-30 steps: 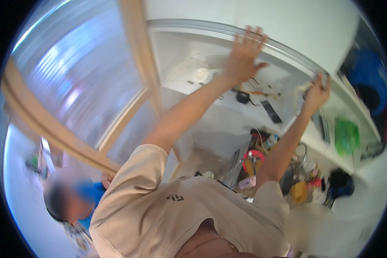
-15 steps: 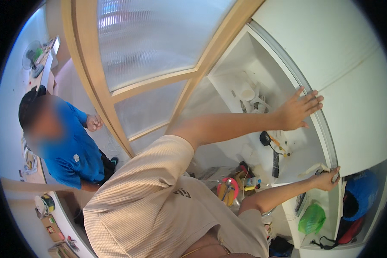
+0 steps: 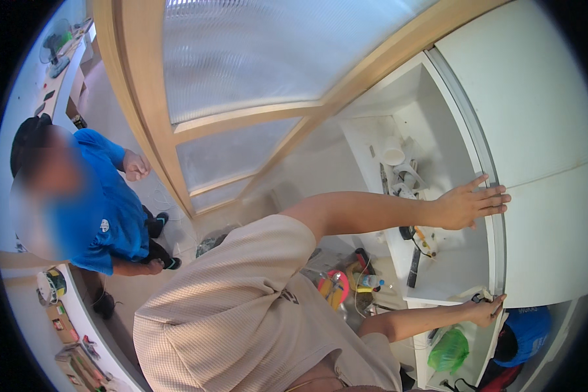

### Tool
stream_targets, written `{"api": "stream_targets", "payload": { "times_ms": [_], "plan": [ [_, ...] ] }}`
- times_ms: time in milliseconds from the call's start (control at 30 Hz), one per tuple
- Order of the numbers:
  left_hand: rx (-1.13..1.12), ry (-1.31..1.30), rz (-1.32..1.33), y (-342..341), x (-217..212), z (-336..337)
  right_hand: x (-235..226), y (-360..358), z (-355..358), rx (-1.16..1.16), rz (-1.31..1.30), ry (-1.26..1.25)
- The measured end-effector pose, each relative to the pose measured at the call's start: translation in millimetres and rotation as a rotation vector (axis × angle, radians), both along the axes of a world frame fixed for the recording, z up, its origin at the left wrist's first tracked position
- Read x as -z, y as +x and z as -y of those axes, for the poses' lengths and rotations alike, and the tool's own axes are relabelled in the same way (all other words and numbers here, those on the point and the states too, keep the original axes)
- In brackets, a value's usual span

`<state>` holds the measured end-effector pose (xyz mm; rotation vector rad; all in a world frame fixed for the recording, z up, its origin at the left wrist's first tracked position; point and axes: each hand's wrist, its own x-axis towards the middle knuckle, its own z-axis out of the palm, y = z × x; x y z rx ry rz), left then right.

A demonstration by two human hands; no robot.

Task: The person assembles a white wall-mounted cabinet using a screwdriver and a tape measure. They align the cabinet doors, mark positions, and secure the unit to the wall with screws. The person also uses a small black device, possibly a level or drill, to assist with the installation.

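Observation:
A white cabinet door (image 3: pixel 549 242) with a grey metal edge strip (image 3: pixel 464 108) stands at the right. My left hand (image 3: pixel 469 204) lies against this strip near a seam in the white panel, fingers spread. Lower down, my right hand (image 3: pixel 487 311) has its fingers curled at the strip's lower end, closed on the door's bottom corner; its fingertips are partly hidden. Behind my arms is an open white cabinet compartment (image 3: pixel 438 281) with a white cup (image 3: pixel 392 151), white plastic parts and a black-handled tool (image 3: pixel 413 268).
Below are a green plastic bag (image 3: pixel 448 351) and a blue bag (image 3: pixel 526 333). Tools and a pink ring-shaped item (image 3: pixel 337 282) lie on the floor. A wood-framed glass door (image 3: pixel 313 111) stands ahead. At left is a person in a blue shirt (image 3: pixel 114 215).
The view has shifted, so the cabinet and my hands sit lower in it. Both hands keep their places on the door edge. The co-worker's lower hand now shows beside the leg.

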<state>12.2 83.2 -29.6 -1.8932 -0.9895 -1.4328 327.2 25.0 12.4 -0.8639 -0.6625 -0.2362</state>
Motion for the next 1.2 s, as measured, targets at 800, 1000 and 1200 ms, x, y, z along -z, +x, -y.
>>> {"api": "stream_targets", "payload": {
  "times_ms": [800,1000,1200],
  "plan": [
    [0.227,-0.141,0.051,-5,8,-10,-5,15,21,-0.161,-0.017,-0.15],
    [0.213,-0.14,0.018,-2,1,-5,12,29,46,-0.206,0.007,-0.199],
    [0.209,-0.156,-0.069,-21,2,0,55,-29,75,-0.425,0.029,-0.182]
  ]
}}
